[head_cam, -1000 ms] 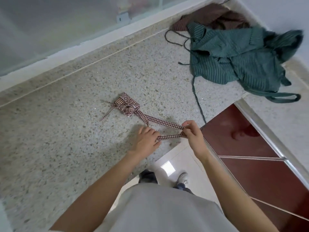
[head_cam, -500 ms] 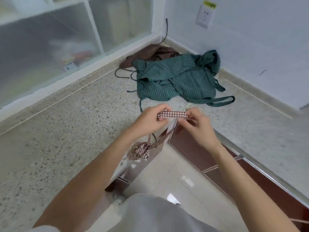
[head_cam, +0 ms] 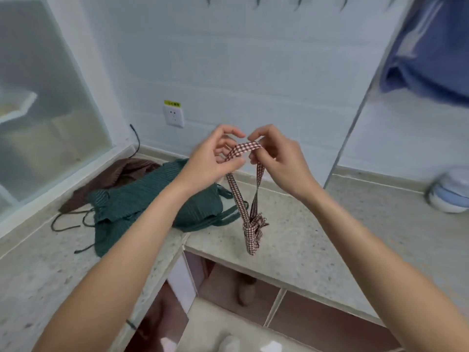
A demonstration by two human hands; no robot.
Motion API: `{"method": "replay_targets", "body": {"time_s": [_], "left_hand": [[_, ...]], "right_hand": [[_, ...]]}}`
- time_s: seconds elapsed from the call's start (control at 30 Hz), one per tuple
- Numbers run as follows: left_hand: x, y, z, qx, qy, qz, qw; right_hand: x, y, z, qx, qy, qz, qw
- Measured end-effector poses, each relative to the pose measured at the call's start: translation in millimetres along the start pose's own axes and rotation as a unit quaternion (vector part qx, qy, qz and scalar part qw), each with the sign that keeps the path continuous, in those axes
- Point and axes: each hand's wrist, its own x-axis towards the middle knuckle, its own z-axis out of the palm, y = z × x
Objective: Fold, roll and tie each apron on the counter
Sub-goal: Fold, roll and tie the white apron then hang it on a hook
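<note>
A red-and-white checked strap (head_cam: pixel 246 147) is held up at chest height between my two hands. My left hand (head_cam: pixel 212 158) pinches its left part and my right hand (head_cam: pixel 275 158) pinches its right part. Two lengths of the strap hang down to a small knotted checked bundle (head_cam: pixel 253 228), which dangles in the air over the counter's inner corner. A crumpled green striped apron (head_cam: pixel 152 201) lies on the speckled counter (head_cam: pixel 317 240) behind my left forearm. A brown apron (head_cam: pixel 114 174) lies partly under it in the corner.
A wall socket (head_cam: pixel 173 114) sits on the tiled wall behind my hands. A white and blue round object (head_cam: pixel 450 193) stands at the right on the counter. Frosted glass panels (head_cam: pixel 50 110) line the left side. Dark red cabinet fronts (head_cam: pixel 317 323) are below the counter edge.
Both hands have lifted the checked strap off the counter and raised it high; the knotted bundle now hangs below them. The view has tilted up toward the wall.
</note>
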Motion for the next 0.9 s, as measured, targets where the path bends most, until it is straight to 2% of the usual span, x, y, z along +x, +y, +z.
{"method": "replay_targets", "body": {"time_s": [0.2,0.33,0.47,0.57,0.67,0.73,0.8,0.87,0.9], "left_hand": [[121.7,-3.9,20.3,0.014,-0.023,0.078,0.997],[181.6,-14.9,23.4,-0.020,-0.014,0.115,0.993],[240.5,-25.2,19.7,0.058,0.046,0.230,0.970],[271.4,-30.9,19.7,0.099,0.080,0.266,0.955],[291.9,-35.5,22.9,0.078,0.042,0.223,0.971],[302.2,-32.0,21.6,-0.038,-0.040,0.121,0.991],[310.4,-25.7,14.7,-0.174,-0.083,0.034,0.981],[320.4,-22.4,2.5,-0.230,-0.052,0.026,0.972],[326.8,-21.2,-4.7,-0.221,-0.029,0.044,0.974]], "right_hand": [[74.3,24.7,-65.1,-0.003,0.028,0.024,0.999],[115.3,38.8,-94.3,0.097,0.047,0.076,0.991],[152.9,47.2,-114.1,0.162,0.048,0.099,0.981],[179.3,54.9,-117.5,0.163,0.050,0.134,0.976],[202.7,61.5,-119.2,0.158,0.060,0.138,0.976],[222.4,62.6,-120.3,0.166,0.077,0.102,0.978],[242.6,62.3,-119.9,0.127,0.093,0.056,0.986],[262.7,62.8,-117.5,0.042,0.109,0.003,0.993],[273.0,64.0,-115.9,-0.013,0.120,-0.021,0.993]]}}
